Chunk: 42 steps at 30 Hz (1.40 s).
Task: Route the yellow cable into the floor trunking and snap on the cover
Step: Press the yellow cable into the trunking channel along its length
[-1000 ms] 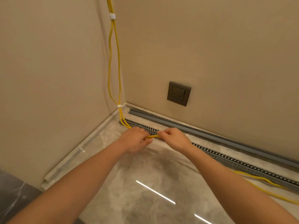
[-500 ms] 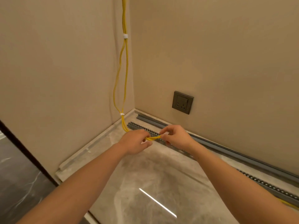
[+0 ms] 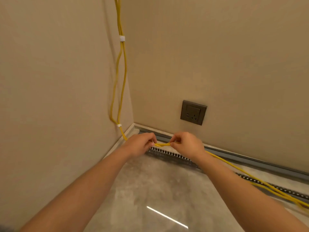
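Observation:
A doubled yellow cable drops down the room corner, held by white clips, and then runs right along the floor. My left hand and my right hand each pinch it, a short twisted stretch spanning between them, lifted a little above the floor. Below the hands lies the open grey floor trunking with a toothed edge, running right along the wall. A long grey cover strip lies between the trunking and the wall. Past my right hand the cable trails over the trunking toward the lower right.
A dark wall socket sits low on the right wall above the trunking. A pale skirting strip runs along the left wall. The floor is glossy grey stone with a bright light reflection.
The view has tilted up and shifted left. Both hands have lifted the cable section off the trunking; the trailing cable on the right now rises to my right hand.

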{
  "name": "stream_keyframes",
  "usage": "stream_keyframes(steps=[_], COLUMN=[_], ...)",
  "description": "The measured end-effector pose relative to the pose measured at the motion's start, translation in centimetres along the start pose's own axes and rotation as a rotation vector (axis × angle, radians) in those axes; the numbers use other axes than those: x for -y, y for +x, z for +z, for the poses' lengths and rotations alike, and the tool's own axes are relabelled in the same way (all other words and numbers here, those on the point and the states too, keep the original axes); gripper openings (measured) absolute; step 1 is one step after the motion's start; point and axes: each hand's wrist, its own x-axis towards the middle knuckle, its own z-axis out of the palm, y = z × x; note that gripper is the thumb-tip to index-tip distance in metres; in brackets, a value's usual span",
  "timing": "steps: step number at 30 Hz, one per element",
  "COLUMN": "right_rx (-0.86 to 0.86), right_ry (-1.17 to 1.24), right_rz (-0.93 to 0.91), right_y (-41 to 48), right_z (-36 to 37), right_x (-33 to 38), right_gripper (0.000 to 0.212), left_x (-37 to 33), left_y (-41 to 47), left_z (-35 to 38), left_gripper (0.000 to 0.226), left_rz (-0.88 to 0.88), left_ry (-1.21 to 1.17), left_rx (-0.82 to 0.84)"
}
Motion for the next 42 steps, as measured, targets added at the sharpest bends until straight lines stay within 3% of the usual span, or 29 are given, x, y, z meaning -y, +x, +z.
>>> stream_keyframes(steps=[12, 19, 25, 33, 42], right_rx=[0.112, 0.188, 0.202, 0.207, 0.208], right_ry=[-0.075, -0.107, -0.150, -0.237, -0.272], right_rz=[0.077, 0.132, 0.155, 0.073, 0.076], right_y=[3.2, 3.9, 3.9, 3.8, 3.5], right_z=[4.3, 5.0, 5.7, 5.6, 5.7], right_x=[0.1, 0.1, 0.9, 1.8, 2.2], right_gripper=[0.017, 0.016, 0.014, 0.019, 0.018], left_x=[4.9, 5.3, 4.6, 5.5, 4.7], left_y=[3.2, 3.3, 2.5, 0.8, -0.3], left_z=[2.8, 3.1, 3.3, 3.2, 3.9], left_gripper=[0.008, 0.014, 0.011, 0.020, 0.027], left_rz=[0.078, 0.106, -0.110, 0.004, -0.020], left_ry=[-0.009, 0.041, -0.005, 0.122, 0.166], left_rx=[0.085, 0.041, -0.048, 0.035, -0.037])
